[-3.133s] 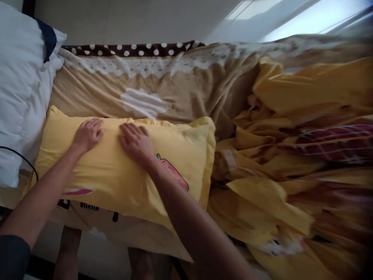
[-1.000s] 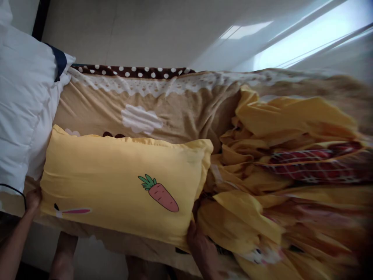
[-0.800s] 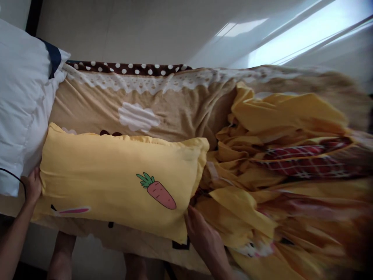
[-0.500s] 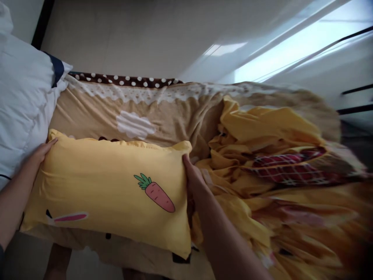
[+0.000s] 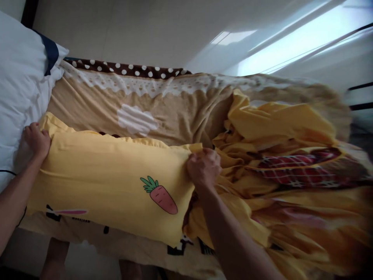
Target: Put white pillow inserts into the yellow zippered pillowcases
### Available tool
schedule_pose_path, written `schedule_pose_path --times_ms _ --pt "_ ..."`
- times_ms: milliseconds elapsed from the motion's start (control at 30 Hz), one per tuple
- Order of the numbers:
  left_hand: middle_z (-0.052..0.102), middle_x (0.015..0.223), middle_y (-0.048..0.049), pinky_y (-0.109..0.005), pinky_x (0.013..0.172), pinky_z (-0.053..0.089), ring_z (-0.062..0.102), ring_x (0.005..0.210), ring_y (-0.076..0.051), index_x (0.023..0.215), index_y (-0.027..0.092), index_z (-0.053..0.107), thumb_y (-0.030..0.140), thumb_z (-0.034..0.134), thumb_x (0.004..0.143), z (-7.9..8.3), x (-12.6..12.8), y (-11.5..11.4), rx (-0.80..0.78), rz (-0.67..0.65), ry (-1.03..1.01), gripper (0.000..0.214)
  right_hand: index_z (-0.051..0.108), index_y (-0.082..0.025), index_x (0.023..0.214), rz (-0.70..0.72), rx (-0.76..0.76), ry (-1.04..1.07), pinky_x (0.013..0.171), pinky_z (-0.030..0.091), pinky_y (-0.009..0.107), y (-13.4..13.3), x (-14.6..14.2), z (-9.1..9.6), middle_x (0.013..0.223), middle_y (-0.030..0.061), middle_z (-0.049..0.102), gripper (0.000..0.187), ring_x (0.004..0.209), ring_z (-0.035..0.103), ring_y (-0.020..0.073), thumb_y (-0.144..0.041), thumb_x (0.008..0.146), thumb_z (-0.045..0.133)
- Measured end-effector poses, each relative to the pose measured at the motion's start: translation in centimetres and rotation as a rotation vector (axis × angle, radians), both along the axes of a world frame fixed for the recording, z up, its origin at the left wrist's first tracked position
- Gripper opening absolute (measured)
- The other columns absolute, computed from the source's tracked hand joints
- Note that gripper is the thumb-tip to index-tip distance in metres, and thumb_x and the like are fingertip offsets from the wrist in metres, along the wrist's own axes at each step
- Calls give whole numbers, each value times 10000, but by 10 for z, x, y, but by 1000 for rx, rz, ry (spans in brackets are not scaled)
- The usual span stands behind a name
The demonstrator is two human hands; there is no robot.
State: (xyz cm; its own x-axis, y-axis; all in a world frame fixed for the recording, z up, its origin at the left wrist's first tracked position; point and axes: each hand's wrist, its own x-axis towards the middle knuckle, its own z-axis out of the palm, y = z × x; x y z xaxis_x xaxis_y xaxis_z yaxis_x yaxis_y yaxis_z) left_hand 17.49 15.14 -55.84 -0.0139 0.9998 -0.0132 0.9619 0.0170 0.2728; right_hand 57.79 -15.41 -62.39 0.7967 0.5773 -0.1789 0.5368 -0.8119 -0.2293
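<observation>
A yellow pillow with a carrot print lies across the near side of the bed. My left hand is closed on the pillow's far left corner, beside the white duvet. My right hand is a fist gripping the pillow's far right corner, against the crumpled yellow bedding. Both forearms reach in from below.
A beige bedsheet with a white cloud patch and a polka-dot lace edge covers the mattress. A white duvet is piled at the left. Crumpled yellow bedding with a red plaid part fills the right. A pale wall stands behind.
My hands have gone from flat on top of the pillow to its two ends, then up to its far corners, and now they grip it. The pillow has stretched longer.
</observation>
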Motion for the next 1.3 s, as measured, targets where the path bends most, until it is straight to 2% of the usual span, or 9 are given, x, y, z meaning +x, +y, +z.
schedule_pose_path --times_ms 133,233,433,567,700,867,967,1100,1300 --pt "585 1363 -149 -416 1119 374 508 1307 -260 1370 97 519 221 383 927 1 63 -74 -124 -672 -29 480 462 -93 1408 428 260 116 1101 336 411 50 -124 34 1427 163 540 483 1325 473 240 -321 1013 302" --pt "420 1551 -79 -452 1214 220 355 1449 -244 1470 208 452 288 354 965 -11 73 -121 -210 -999 51 521 487 -163 1419 709 278 134 1185 184 418 67 -182 32 1482 89 506 460 1408 388 216 -348 1028 332" --pt "303 1610 -87 -559 1218 117 224 1503 -284 1521 211 375 435 346 973 -30 -18 -82 -141 -618 233 593 559 -139 1349 430 73 85 1138 263 460 5 -80 -10 1375 121 601 480 1326 490 244 -378 1021 303" --pt "323 1593 -147 -629 1164 225 247 1489 -326 1520 163 364 518 342 960 -33 -39 -52 -260 -433 281 663 560 -137 1366 315 -105 153 1098 333 441 -40 -19 -12 1398 140 580 510 1341 480 255 -383 1001 303" --pt "286 1608 -151 -708 1113 245 221 1493 -352 1530 168 334 538 302 970 -36 -28 -50 -316 -379 314 672 470 -95 1437 216 -61 24 1141 221 576 -16 -66 14 1493 204 457 524 1435 350 323 -301 993 285" --pt "261 1617 -152 -680 1135 229 177 1508 -339 1548 158 291 519 289 976 -43 -42 -56 -251 -384 296 676 254 -181 1562 547 232 149 1171 197 539 40 -237 33 1585 147 326 581 1498 223 281 -344 1009 327" --pt "259 1620 -144 -621 1166 220 183 1507 -335 1545 142 304 489 287 977 -45 -59 -57 -194 -425 278 667 192 -235 1580 702 260 244 1182 196 512 31 -287 21 1614 117 268 643 1506 198 275 -417 998 398" --pt "267 1616 -152 -602 1173 206 185 1502 -354 1539 119 319 482 275 975 -48 -67 -59 -117 -416 262 671 321 -338 1532 792 203 180 1190 223 450 -34 -245 -4 1557 33 406 569 1461 316 231 -379 982 459" --pt "331 1588 -156 -548 1187 214 233 1490 -330 1517 107 366 451 284 974 -50 -65 -60 -67 -411 246 648 609 -297 1338 700 -66 -5 1131 303 530 -195 -177 -37 1417 95 572 434 1340 490 299 -374 932 475"
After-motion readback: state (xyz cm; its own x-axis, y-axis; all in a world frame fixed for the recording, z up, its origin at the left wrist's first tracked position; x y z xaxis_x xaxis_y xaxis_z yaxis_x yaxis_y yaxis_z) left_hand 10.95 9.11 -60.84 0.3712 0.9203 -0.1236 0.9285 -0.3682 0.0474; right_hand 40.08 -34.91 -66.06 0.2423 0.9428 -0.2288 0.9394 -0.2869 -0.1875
